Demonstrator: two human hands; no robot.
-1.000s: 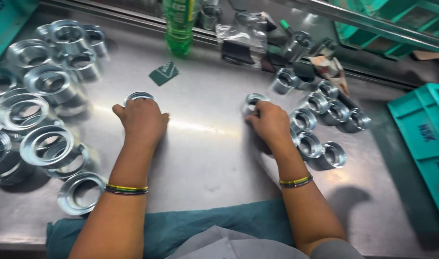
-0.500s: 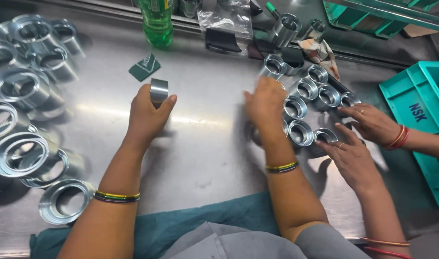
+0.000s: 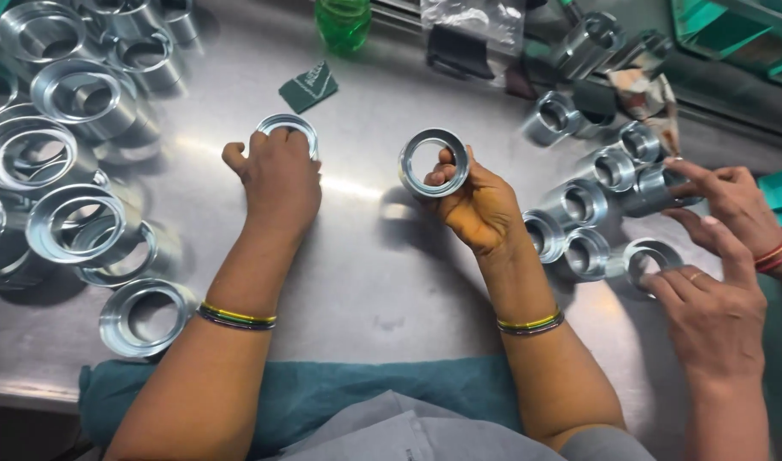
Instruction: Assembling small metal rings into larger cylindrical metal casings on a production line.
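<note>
The right hand (image 3: 485, 205) is holding a metal ring (image 3: 433, 162) up off the steel table (image 3: 365, 282), tilted so its bore is facing the camera; the thumb is sitting inside the bore and the fingers are closing round the outer wall. The left hand (image 3: 280, 175) is curling, knuckles up, over a second ring (image 3: 287, 130) that is lying on the table, fingers bent around its rim.

These rings are looking like machined metal: stiff, smooth, probably slippery, and likely heavier than their thin walls suggest. Dropping one could dent an edge. Pinching through the bore against the outer wall is looking like the safest hold.

To the left, a heap of larger rings (image 3: 66, 226) is lying flat, about nine, though glare and overlap are making the count unsure. To the right, a cluster of smaller sleeves (image 3: 579, 205) is standing close together, perhaps nine as well. Another person's two hands (image 3: 715, 290) are reaching in among those sleeves from the right edge. One green bottle (image 3: 344, 21) and one dark green card (image 3: 310, 85) are sitting near the far side.
</note>
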